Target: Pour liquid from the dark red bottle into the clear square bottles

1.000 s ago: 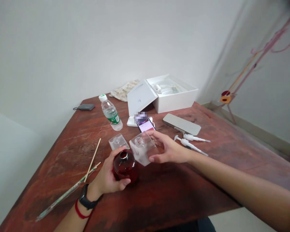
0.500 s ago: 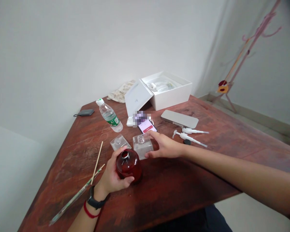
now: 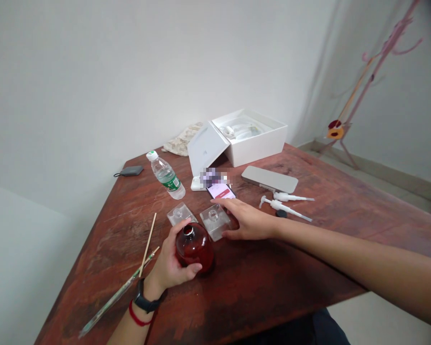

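A round, dark red glass bottle [image 3: 197,249] with an uncapped neck stands near the table's front, my left hand [image 3: 174,261] wrapped round its left side. Behind it are two clear square bottles, a left one [image 3: 180,214] partly covered by my left fingers and the red bottle, and a right one [image 3: 214,222]. At the right one's side is my right hand [image 3: 242,220], fingers apart and thumb low, with nothing gripped; whether it touches the glass is hard to tell. Two white pump heads [image 3: 287,209] lie to the right beside a black cap [image 3: 281,213].
On the wooden table [image 3: 290,268] are a water bottle [image 3: 169,179], a phone [image 3: 221,190], a grey case [image 3: 269,179], an open white box [image 3: 258,143], a cloth [image 3: 182,139], a grey pouch [image 3: 130,170], chopsticks [image 3: 148,244] and a wrapped stick [image 3: 117,294].
The view has shifted slightly. The right clear bottle now appears tilted or turned differently, and my right hand's fingers have moved a little off it. My left hand still holds the red bottle.
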A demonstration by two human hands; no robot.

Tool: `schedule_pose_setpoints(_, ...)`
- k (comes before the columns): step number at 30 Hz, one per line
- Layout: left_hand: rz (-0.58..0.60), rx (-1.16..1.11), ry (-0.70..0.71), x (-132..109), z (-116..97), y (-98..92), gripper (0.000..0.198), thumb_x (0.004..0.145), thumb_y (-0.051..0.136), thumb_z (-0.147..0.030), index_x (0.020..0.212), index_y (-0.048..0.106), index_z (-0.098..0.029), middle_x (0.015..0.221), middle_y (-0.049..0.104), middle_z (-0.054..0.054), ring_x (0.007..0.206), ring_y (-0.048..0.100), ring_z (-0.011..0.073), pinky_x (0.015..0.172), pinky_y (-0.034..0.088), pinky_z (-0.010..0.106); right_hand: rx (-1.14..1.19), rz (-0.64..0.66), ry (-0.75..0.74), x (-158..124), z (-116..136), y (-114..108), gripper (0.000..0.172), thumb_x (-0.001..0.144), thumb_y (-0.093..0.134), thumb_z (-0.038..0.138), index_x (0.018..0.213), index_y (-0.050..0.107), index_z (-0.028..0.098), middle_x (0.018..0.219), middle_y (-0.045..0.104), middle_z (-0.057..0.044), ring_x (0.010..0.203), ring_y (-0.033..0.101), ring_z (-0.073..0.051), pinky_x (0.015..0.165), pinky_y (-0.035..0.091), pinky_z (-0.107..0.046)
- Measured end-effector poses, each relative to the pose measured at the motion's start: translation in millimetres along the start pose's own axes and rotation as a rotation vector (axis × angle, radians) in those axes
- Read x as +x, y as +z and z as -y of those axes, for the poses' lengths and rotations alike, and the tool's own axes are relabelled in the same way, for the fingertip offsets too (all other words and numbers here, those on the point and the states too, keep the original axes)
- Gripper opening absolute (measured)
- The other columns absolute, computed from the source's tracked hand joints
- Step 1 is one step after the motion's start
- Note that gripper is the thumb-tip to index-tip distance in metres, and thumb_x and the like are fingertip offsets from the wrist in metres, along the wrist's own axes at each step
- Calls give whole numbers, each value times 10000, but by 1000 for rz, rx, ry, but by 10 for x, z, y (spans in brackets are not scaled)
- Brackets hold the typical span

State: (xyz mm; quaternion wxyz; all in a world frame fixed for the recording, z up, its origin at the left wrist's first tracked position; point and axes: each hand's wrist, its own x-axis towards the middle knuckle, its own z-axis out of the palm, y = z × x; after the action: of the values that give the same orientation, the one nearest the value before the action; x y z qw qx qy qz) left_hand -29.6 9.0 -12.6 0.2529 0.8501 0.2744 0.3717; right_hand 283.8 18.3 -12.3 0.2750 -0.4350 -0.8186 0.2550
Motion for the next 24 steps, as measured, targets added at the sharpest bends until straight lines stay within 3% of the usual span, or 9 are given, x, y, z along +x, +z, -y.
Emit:
schedule_pose_setpoints(4,9,-2,-14,-2,22,-10,908,942,748,-768,1614,464,-227,1442,681,176,1296,712,393,1131,568,532,-60,26,-22,-7,16,-11,876,861,864,352,1619,476,145,1546,635,-245,1425,624,-424,1203,492,-576)
schedule_pose_setpoints(16,31,-7,-45,2,0,-48,926,928,770,-766,1622,462,-235,1479,665,178,1334,693,401,1163,548,544,-47,75,15,-5,60,-43,901,881,845,370,1655,442,144,1572,617,-244,1411,650,-414,1176,524,-537)
schedule_pose_setpoints(24,47,-24,-61,-6,9,-54,938,923,779,-757,1632,444,-243,1496,659,192,1357,684,425,1169,544,585,-2,38,10,-8,43,-17,890,865,865,345,1642,464,176,1531,650,-224,1347,698,-398,1115,565,-516)
